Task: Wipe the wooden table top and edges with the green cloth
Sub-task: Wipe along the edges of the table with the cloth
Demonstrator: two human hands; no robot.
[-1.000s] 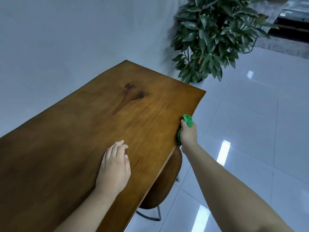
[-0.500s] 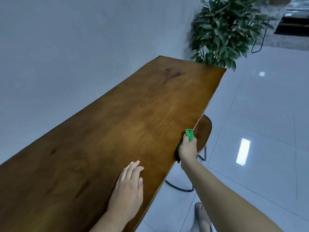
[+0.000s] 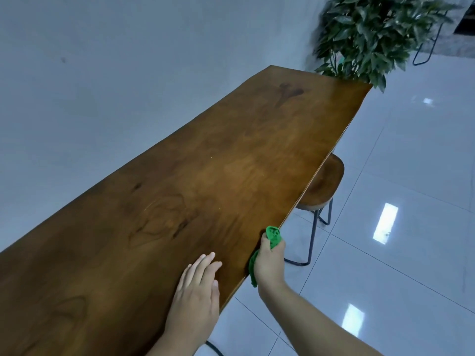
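- firmly bunched, the small crumpled green cloth (image 3: 273, 235) is pressed to the long near edge of the table, toward the end closest to the camera; one wad pokes up above the knuckles and a tail hangs below the edge under the palm.
- the right hand (image 3: 270, 263) grips that cloth with its fingers curled round it, thumb side lying against the table edge, forearm coming in from the lower right.
- the long, narrow, glossy brown wooden table top (image 3: 205, 176) runs from the lower left to the upper right, with dark knots in the grain near its far end and swirled grain around its middle.
- the left hand (image 3: 198, 291) rests flat on the table top just beside the right hand, palm down, fingers straight and close together, holding nothing; it lies near the same edge but apart from the cloth.
- a round brown wooden stool (image 3: 325, 181) with thin black metal legs stands partly tucked under the table edge, farther along than the cloth.
- a bushy green leafy plant (image 3: 372, 34) stands beyond the far end of the table.
- glossy pale grey floor tiles (image 3: 411, 201) spread out to the right, with bright light reflections on them.
- a plain pale grey wall (image 3: 102, 73) runs along the far long side of the table.
- a thin black metal frame (image 3: 426, 50) shows beside the plant at the upper right; what it belongs to cannot be told.
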